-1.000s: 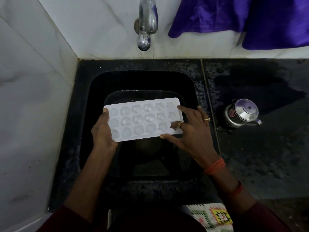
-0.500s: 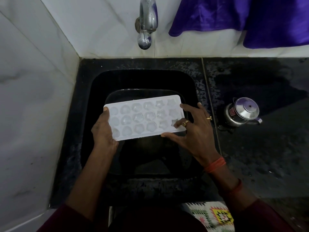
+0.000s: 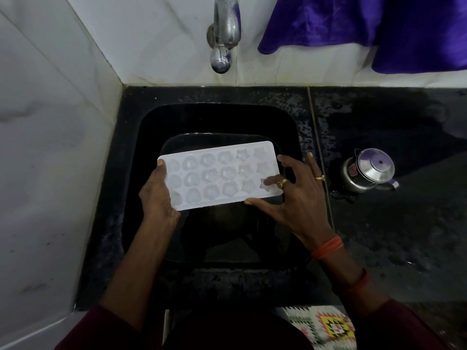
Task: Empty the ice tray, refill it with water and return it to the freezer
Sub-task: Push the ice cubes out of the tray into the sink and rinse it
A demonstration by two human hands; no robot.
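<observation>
A white ice tray point(image 3: 217, 174) with several round and star-shaped cells full of ice is held level over the black sink point(image 3: 141, 152). My left hand point(image 3: 158, 195) grips its left end, thumb on the top rim. My right hand point(image 3: 295, 195) is at the right end: the thumb lies along the near edge, and a ringed finger curls onto a star-shaped ice cube point(image 3: 267, 184) in the near right corner cell. The steel tap point(image 3: 223, 36) hangs above the sink's back edge, with no water running.
A dark tray or pan point(image 3: 177, 145) lies in the sink under the ice tray. A steel pot with a lid point(image 3: 369, 170) stands on the wet black counter to the right. Purple cloth point(image 3: 366, 26) hangs on the wall. White marble wall at left.
The tray has lifted slightly toward the tap. My right fingers have curled from lying flat on the right end to pressing on the corner star cube, which looks raised from its cell.
</observation>
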